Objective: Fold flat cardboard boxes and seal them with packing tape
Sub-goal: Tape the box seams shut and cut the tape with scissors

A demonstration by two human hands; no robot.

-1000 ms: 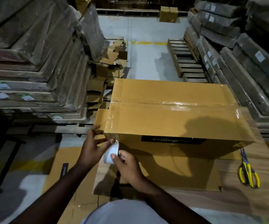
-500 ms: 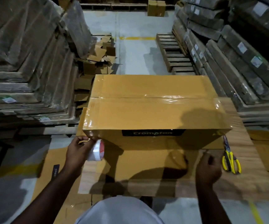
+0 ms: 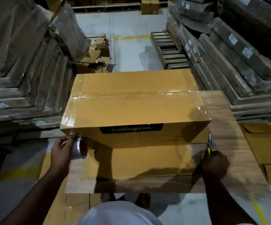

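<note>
Now hands [image 3: 61, 151] gripping tape roll [image 3: 80, 149], scissors [image 3: 210, 146].

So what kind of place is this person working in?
Most likely a warehouse packing area. Tall plastic-wrapped stacks of flat stock line both sides, a bare wooden pallet sits on the grey concrete floor, and a taped brown cardboard box lies on the wooden worktable.

Scissors [image 3: 210, 144] handles (yellow) under right hand [image 3: 214, 165]
</note>
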